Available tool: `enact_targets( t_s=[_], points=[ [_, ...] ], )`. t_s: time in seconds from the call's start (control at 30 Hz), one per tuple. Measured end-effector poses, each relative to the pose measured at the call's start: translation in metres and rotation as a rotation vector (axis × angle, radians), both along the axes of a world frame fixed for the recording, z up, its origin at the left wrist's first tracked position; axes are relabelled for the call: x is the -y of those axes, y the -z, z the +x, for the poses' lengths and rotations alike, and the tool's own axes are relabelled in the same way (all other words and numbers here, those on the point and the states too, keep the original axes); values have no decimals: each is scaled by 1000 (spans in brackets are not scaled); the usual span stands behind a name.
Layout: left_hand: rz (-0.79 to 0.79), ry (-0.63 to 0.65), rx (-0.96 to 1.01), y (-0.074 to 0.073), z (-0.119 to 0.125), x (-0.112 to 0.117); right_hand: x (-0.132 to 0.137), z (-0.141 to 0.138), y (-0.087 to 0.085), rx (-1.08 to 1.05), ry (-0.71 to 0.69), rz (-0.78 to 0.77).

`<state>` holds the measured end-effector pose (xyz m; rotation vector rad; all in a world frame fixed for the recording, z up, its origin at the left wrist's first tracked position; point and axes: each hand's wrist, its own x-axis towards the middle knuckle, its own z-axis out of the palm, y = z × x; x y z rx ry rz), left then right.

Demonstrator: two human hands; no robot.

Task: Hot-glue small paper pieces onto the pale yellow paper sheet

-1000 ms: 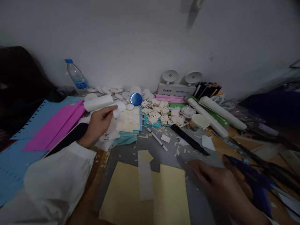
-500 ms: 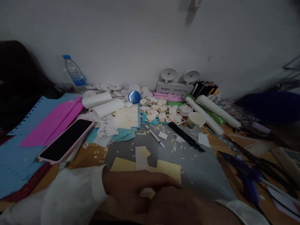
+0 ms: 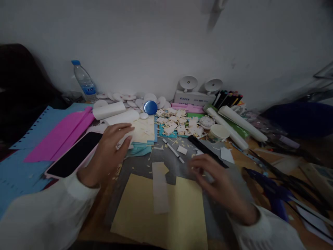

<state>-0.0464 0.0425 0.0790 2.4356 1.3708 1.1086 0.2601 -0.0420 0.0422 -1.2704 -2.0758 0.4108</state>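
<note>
My left hand (image 3: 108,151) hovers at the left, fingers stretched and thumb apart, over the cream paper pieces (image 3: 140,131) and next to a pink-cased phone (image 3: 75,154). Loosely curved, my right hand (image 3: 217,178) hangs above the grey mat (image 3: 142,165), close to a black bar (image 3: 205,151); its fingertips are somewhat blurred, and I see nothing in them. Between my hands lies yellow paper (image 3: 142,208) with a pale strip (image 3: 160,189) across it. Beyond are a white pen (image 3: 173,151) and a small white eraser-like block (image 3: 182,149).
Many small cream cut-outs (image 3: 171,125) are heaped at the back, near a blue round lid (image 3: 150,107) and white discs. A bottle (image 3: 84,81) stands back left. Paper rolls (image 3: 227,128), a cup (image 3: 219,132) and a purple glue gun (image 3: 270,189) are on the right.
My hands, together over the yellow paper before, have moved apart. The left rose toward the cream papers and the right went up toward the black bar, uncovering the yellow sheet and strip.
</note>
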Motion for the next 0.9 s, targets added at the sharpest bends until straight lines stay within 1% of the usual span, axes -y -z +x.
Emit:
enact_targets(
  t_s=[0.03,0.07,0.1,0.13,0.17,0.2,0.3,0.37,0.43,0.5,0.6,0.67,0.8,0.83,0.9],
  points=[
    [46,-35,-31,4,3,0,-7,-10,7,55,-79,-25],
    [50,-26,-61,10,8,1,-14,-20,13,117,-143,-47],
    [15,4,-90,17,13,3,-20,-30,18,184,-187,-62],
    [-51,71,-122,24,19,7,-25,-38,22,250,-214,-66],
    [-98,148,-145,33,25,11,-29,-44,26,304,-228,-60],
    [-156,192,-172,41,31,15,-33,-49,29,344,-234,-49],
    [-307,232,-251,61,42,21,-37,-53,36,387,-239,-16],
    [-367,237,-289,68,46,21,-37,-52,40,380,-247,-8],
    [-410,234,-310,69,48,18,-36,-50,45,354,-249,-1],
    [-447,235,-306,67,49,15,-36,-48,49,272,-231,-9],
    [-518,244,-263,64,52,12,-36,-45,51,129,-167,-33],
    [-565,250,-221,64,54,11,-36,-43,50,16,-96,-62],
    [-641,231,-108,64,55,13,-35,-42,44,-356,85,-254],
    [-666,219,-52,63,55,13,-35,-42,41,-414,101,-302],
    [-730,200,118,60,54,15,-32,-45,36,-514,75,-397]
  ],
)
